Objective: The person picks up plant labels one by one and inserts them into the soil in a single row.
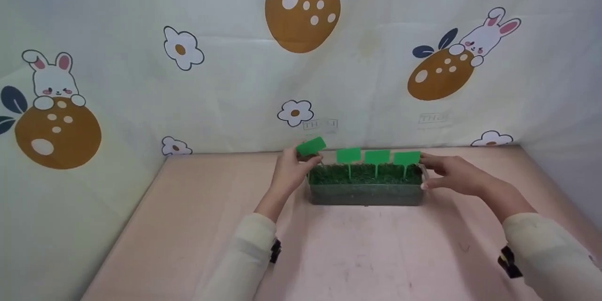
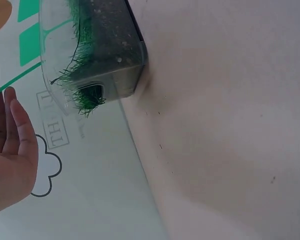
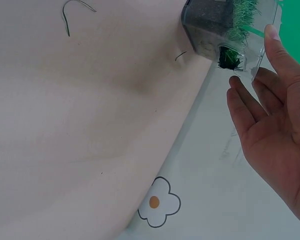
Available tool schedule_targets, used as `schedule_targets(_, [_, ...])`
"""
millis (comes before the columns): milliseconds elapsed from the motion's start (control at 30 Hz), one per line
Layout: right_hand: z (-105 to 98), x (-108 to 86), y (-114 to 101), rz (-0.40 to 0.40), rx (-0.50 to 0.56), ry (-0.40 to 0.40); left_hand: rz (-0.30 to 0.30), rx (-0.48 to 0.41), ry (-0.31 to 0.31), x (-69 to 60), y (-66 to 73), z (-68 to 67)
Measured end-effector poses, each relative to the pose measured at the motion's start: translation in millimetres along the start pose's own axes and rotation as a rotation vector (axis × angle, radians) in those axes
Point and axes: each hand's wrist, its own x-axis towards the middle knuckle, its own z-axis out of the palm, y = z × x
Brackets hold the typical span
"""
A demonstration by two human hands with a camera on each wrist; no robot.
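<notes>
A clear plastic planter box with dark soil and green artificial grass sits near the table's back edge. Three green plant labels, including the middle one, stand upright in the grass. At the box's left end, my left hand pinches the thin stem of another green plant label, which tilts above the rim. In the left wrist view that stem runs from the fingertips toward the grass; its lower end is hard to make out. My right hand touches the box's right end with fingers extended, thumb on the near side.
The pale pink table meets a cloth backdrop printed with rabbits, fruit and flowers. In the right wrist view, a thin bent dark strand lies on the table. A dark square hole shows in the box's end wall.
</notes>
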Motion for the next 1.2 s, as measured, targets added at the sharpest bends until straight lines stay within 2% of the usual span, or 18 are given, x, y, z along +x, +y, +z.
schedule_targets(133, [-0.6,1.4,-0.1,-0.013,0.002,-0.004,-0.014,0.143,-0.046,5.9,1.2,4.5])
schedule_targets(267, [-2.0,1.7,0.7,-0.001,-0.006,-0.001,-0.037,0.232,-0.091,13.6,2.9,10.2])
schedule_targets(433, [-3.5,3.0,0.4,0.008,-0.003,0.002,-0.053,0.346,-0.059,20.0,0.6,17.6])
schedule_targets(500, [-3.2,2.0,0.9,0.002,-0.004,0.002,-0.059,0.384,-0.064,20.3,-2.0,20.3])
schedule_targets(733, [-0.6,-0.2,1.9,-0.014,-0.009,0.002,-0.106,0.408,-0.061,18.1,-13.0,22.3])
schedule_targets(967, [-0.2,1.8,-0.4,-0.011,-0.006,-0.002,-0.146,0.444,-0.043,20.4,-14.3,21.6])
schedule_targets(1200, [0.1,0.1,0.6,-0.019,0.008,0.003,-0.132,0.463,-0.057,22.5,-14.8,24.4])
